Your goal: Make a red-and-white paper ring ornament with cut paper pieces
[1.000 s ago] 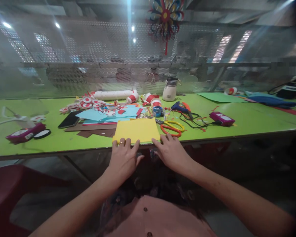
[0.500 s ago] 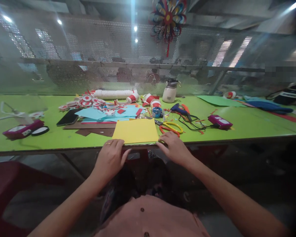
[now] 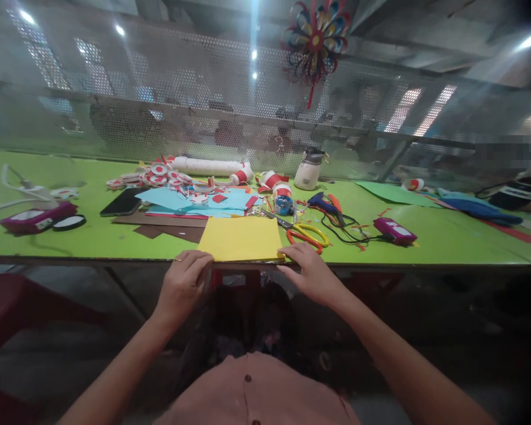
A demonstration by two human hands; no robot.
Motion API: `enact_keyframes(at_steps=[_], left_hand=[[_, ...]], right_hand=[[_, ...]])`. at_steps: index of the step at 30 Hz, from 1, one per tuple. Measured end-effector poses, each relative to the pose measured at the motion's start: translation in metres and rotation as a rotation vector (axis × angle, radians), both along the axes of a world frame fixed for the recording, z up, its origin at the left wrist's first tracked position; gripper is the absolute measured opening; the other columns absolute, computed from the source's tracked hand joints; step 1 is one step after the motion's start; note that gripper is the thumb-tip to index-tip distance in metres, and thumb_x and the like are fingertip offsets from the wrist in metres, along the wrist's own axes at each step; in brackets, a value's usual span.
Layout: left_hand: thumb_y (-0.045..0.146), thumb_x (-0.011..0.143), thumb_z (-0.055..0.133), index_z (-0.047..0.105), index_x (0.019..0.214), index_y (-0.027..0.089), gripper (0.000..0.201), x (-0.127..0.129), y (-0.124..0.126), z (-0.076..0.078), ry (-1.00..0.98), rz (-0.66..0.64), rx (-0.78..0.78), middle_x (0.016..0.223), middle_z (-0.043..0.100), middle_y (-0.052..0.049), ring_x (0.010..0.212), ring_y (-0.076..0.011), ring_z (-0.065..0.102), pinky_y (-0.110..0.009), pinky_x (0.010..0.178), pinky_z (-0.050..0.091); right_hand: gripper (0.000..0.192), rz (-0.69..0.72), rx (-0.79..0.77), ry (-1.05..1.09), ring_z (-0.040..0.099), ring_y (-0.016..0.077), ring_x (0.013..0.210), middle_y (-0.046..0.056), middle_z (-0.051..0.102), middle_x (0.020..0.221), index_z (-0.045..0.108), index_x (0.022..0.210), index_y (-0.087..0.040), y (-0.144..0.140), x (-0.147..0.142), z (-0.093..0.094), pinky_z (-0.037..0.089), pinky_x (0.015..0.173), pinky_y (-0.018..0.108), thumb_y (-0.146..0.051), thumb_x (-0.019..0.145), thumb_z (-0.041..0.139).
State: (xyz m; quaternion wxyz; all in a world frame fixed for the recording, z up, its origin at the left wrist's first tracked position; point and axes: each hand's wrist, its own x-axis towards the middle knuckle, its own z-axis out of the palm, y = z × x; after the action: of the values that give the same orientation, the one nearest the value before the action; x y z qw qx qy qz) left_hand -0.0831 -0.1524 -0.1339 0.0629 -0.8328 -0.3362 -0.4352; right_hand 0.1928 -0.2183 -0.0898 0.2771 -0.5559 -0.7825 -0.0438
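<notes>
Yellow paper lies flat at the table's front edge; whether it is one sheet or several, I cannot tell. My left hand is closed at its near left corner, fingers curled and thumb tucked in against the edge. At the near right corner, my right hand touches the paper with its fingertips, thumb apart and lower, below the table edge. Scissors with yellow and orange handles rest just beyond my right hand. Brown sheets and light blue sheets lie to the left of the yellow paper.
The green table also bears a black phone, a pile of red-and-white paper rings, a glue gun with its cord, a purple box and a white bottle. Behind stands a perforated metal screen.
My left hand has slid slightly left, and its thumb has drawn in toward the fingers at the paper's corner. My right fingers have come onto the right corner. The view has tilted a little.
</notes>
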Motion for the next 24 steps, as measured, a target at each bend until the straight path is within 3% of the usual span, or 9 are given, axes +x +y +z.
enact_keyframes(at_steps=[5,9,11,12,15,17,20,24], left_hand=[[0.012,0.084,0.051,0.060,0.097,0.018,0.017,-0.004,-0.002,0.004,-0.049,-0.033,0.011,0.100,0.064,-0.008,0.102,-0.0198,0.056,-0.039,0.092,0.044],[0.018,0.080,0.057,0.062,0.099,0.020,0.020,0.001,-0.032,0.016,-0.267,0.076,-0.077,0.106,0.061,-0.008,0.105,-0.0212,0.055,-0.041,0.096,0.042],[0.024,0.079,0.059,0.064,0.091,0.019,0.014,0.009,-0.052,0.019,-0.463,0.107,-0.280,0.095,0.064,-0.006,0.094,-0.0207,0.059,-0.038,0.090,0.045],[0.029,0.079,0.060,0.065,0.086,0.018,0.014,0.016,-0.061,0.020,-0.527,0.081,-0.485,0.088,0.066,-0.006,0.087,-0.0202,0.061,-0.036,0.083,0.048],[0.039,0.078,0.059,0.066,0.089,0.014,0.028,0.042,-0.077,0.018,-0.788,-0.221,-1.291,0.088,0.069,-0.010,0.083,-0.0218,0.065,-0.033,0.071,0.051],[0.039,0.079,0.059,0.065,0.093,0.012,0.031,0.059,-0.079,0.015,-0.966,-0.445,-1.576,0.093,0.068,-0.013,0.087,-0.0218,0.065,-0.033,0.076,0.051],[0.038,0.079,0.061,0.067,0.089,0.011,0.030,0.078,-0.074,0.012,-1.108,-0.558,-1.606,0.092,0.069,-0.012,0.086,-0.0203,0.065,-0.032,0.077,0.050],[0.037,0.076,0.064,0.067,0.080,0.011,0.027,0.088,-0.068,0.012,-1.175,-0.442,-1.548,0.079,0.069,-0.008,0.079,-0.0166,0.065,-0.027,0.073,0.050]], right_hand=[[0.013,0.004,0.076,0.311,0.060,0.0204,0.084,0.007,0.066,0.085,0.067,0.087,-0.017,0.002,-0.011,-0.010,0.048,0.078,0.036,-0.016,0.079,0.057],[0.010,-0.020,0.048,0.584,0.062,0.0180,0.071,0.005,0.067,0.076,0.068,0.077,-0.019,0.008,-0.016,-0.011,0.050,0.069,0.033,-0.019,0.076,0.059],[0.009,-0.026,-0.037,0.770,0.062,0.0173,0.068,0.004,0.067,0.075,0.068,0.079,-0.018,0.006,-0.019,-0.010,0.051,0.066,0.032,-0.022,0.073,0.062],[0.012,-0.018,-0.088,0.865,0.062,0.0165,0.066,0.004,0.066,0.073,0.067,0.080,-0.017,0.004,-0.021,-0.009,0.051,0.064,0.031,-0.023,0.071,0.064],[0.020,-0.008,-0.186,1.069,0.058,0.0135,0.059,0.000,0.061,0.066,0.065,0.087,-0.016,-0.008,-0.033,-0.010,0.050,0.059,0.028,-0.024,0.069,0.066],[0.022,-0.036,-0.207,1.124,0.056,0.0120,0.058,-0.001,0.058,0.065,0.063,0.090,-0.016,-0.017,-0.042,-0.014,0.049,0.058,0.026,-0.023,0.069,0.066],[0.027,-0.060,-0.228,1.134,0.056,0.0115,0.061,-0.002,0.057,0.068,0.061,0.096,-0.016,-0.027,-0.052,-0.021,0.048,0.062,0.026,-0.021,0.070,0.066],[0.030,-0.053,-0.231,1.148,0.056,0.0115,0.064,-0.002,0.058,0.069,0.059,0.101,-0.017,-0.033,-0.056,-0.028,0.047,0.065,0.026,-0.020,0.072,0.065]])
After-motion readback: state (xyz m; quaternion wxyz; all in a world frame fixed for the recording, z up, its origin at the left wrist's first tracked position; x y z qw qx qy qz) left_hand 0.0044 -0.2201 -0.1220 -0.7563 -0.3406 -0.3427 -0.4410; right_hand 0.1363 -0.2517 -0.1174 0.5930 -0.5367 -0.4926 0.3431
